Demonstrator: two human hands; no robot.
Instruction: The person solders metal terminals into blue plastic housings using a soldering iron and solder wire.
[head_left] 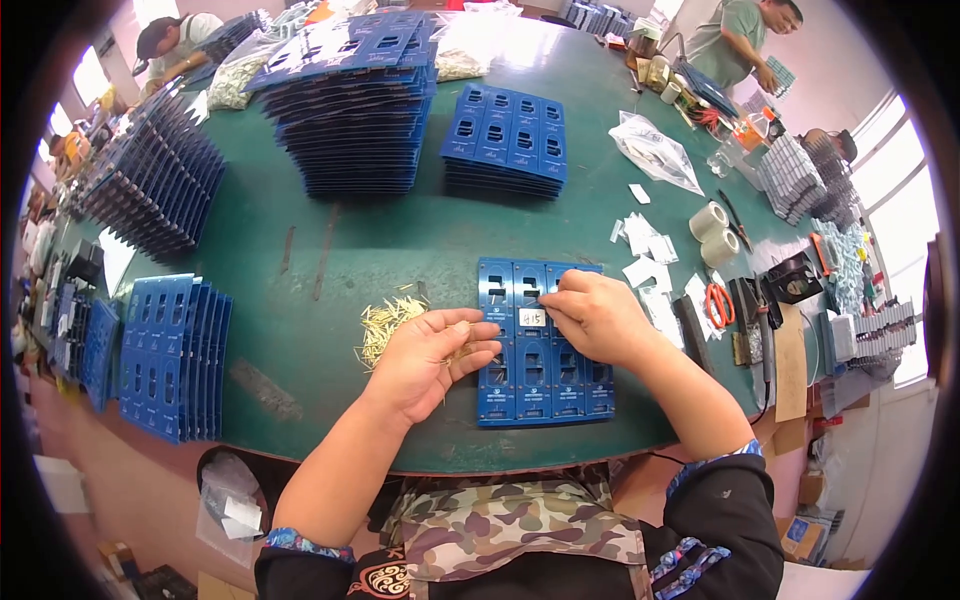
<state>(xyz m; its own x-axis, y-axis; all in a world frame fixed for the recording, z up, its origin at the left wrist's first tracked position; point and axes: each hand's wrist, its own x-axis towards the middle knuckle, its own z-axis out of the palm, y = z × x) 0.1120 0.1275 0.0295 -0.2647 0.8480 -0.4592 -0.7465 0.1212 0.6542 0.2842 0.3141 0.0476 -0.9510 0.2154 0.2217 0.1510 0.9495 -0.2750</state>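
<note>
A blue circuit board panel (533, 385) with several repeated sections and dark cut-outs lies flat on the table before me. Near its middle sits a small white label (532, 317) with handwriting. My right hand (595, 315) is over the panel's upper right part, thumb and forefinger pinched against it; whatever they pinch is too small to make out. Cupped at the panel's left edge, my left hand (425, 360) has its fingers curled, with slivers of thin gold-coloured pins showing in it. A loose pile of such pins (385, 325) lies just beyond that hand.
Tall stacks of blue panels (345, 130) stand at the far left, with a lower stack (505, 140) beside them. More panels (165, 355) stand upright at left. To the right are tape rolls (715, 235), red-handled scissors (719, 305) and a soldering iron (766, 340). Other people work farther off.
</note>
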